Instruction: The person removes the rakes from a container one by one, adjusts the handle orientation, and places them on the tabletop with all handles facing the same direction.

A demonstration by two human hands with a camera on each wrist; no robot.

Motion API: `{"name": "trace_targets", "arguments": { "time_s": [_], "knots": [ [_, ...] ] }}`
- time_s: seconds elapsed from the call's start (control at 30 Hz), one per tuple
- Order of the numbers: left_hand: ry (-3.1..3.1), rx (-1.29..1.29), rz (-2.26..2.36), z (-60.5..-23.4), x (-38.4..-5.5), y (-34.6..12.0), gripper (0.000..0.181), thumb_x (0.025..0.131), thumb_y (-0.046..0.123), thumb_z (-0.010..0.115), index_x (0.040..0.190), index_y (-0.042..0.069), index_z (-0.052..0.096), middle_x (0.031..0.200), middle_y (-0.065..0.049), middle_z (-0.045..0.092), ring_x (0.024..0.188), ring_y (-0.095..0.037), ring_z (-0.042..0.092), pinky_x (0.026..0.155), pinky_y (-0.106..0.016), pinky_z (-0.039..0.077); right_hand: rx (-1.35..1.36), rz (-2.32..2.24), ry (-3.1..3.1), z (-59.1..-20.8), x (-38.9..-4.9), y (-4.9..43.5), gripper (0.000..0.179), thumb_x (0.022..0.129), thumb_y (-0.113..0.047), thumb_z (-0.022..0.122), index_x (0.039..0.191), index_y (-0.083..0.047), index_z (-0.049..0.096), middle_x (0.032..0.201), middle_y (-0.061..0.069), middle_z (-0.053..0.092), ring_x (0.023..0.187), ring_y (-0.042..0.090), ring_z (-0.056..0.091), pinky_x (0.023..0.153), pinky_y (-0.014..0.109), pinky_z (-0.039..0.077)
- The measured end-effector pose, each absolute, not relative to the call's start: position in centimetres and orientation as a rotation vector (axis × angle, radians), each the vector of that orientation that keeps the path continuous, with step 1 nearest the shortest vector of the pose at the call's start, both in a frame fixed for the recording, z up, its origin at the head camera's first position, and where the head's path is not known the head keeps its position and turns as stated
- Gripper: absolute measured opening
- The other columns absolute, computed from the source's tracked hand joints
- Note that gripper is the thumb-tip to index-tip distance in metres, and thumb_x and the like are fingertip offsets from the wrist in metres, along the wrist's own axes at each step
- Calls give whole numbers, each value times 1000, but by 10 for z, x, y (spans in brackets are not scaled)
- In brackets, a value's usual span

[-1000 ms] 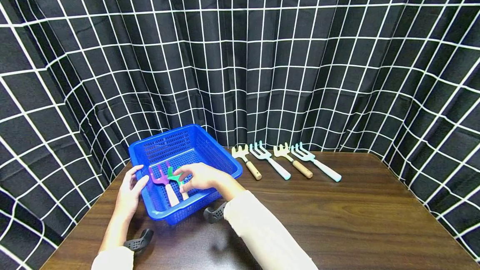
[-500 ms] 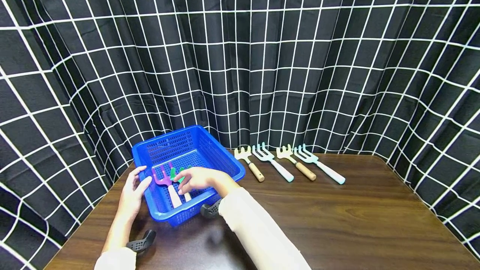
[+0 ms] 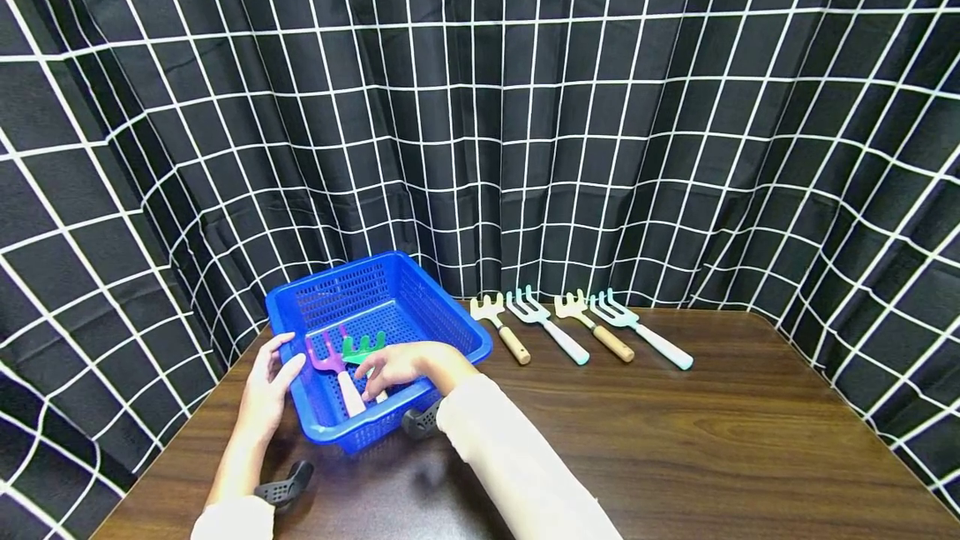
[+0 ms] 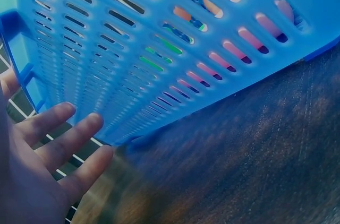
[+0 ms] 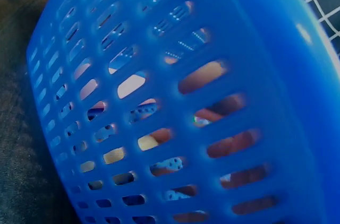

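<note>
A blue plastic basket (image 3: 309,419) with slotted walls stands at the table's left. My left hand (image 3: 264,382) grips its left rim, thumb over the edge; in the left wrist view several fingers of the left hand (image 4: 64,149) extend along the outer wall. My right hand (image 3: 401,363) reaches over the near rim into the basket, its curled fingers around the handle of a green hand fork (image 3: 365,350), which is mostly hidden under the hand. A purple hand fork (image 3: 328,361) with a pink handle lies to its left. Through the slots in the right wrist view, fingers (image 5: 228,147) and a pale handle (image 5: 151,141) show.
Right of the basket lie several hand forks in a row: a cream fork (image 3: 513,344) with a wooden handle, a mint fork (image 3: 564,342), another cream fork (image 3: 611,344) and another mint fork (image 3: 660,347). A black gridded curtain (image 3: 480,123) hangs behind the wooden table (image 3: 675,448).
The right hand has lowered onto the green fork's handle, and the green fork has shifted right, away from the purple fork. The left hand stays on the rim. The head view has shifted slightly.
</note>
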State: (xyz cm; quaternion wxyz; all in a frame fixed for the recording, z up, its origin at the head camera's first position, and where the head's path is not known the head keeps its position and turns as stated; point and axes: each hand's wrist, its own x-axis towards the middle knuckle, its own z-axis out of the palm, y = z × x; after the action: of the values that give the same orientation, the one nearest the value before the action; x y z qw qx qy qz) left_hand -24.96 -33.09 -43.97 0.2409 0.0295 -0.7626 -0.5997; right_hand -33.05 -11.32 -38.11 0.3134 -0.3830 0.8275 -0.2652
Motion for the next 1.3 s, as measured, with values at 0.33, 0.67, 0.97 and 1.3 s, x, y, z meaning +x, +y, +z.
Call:
{"name": "trace_targets", "arguments": {
  "time_s": [0.33, 0.67, 0.97, 1.3],
  "knots": [
    [-2092, 97, -1654, -442, -253, -332, 47, 101, 14, 53, 143, 3, 37, 126, -13, 46, 99, 3, 51, 76, -14, 47, -1003, -555, 2404, -379, -328, -112, 48, 89, -24, 71, 133, -12, 58, 75, 3, 65, 64, 8, 56, 71, 18, 42],
    [-2099, 91, -1666, -441, -253, -333, 47, 101, 15, 52, 144, 4, 36, 131, -18, 45, 96, 5, 52, 75, -13, 46, -1008, -659, 2645, -377, -335, -111, 43, 82, -29, 77, 121, -13, 67, 98, -1, 69, 81, 9, 57, 75, 21, 45],
    [-2059, 56, -1660, -440, -248, -331, 44, 101, 14, 53, 141, 3, 40, 108, 18, 53, 95, 0, 56, 75, -16, 48, -981, -853, 2700, -374, -336, -108, 40, 75, -12, 83, 112, -9, 70, 85, -5, 73, 80, 4, 64, 82, 18, 44],
    [-2085, 84, -1655, -442, -250, -332, 47, 101, 16, 53, 144, 4, 38, 117, 3, 51, 96, 3, 54, 76, -15, 48, -956, -1083, 2759, -372, -336, -107, 28, 76, 1, 77, 102, -6, 72, 91, 2, 73, 86, 11, 66, 83, 21, 46]
  ]
}}
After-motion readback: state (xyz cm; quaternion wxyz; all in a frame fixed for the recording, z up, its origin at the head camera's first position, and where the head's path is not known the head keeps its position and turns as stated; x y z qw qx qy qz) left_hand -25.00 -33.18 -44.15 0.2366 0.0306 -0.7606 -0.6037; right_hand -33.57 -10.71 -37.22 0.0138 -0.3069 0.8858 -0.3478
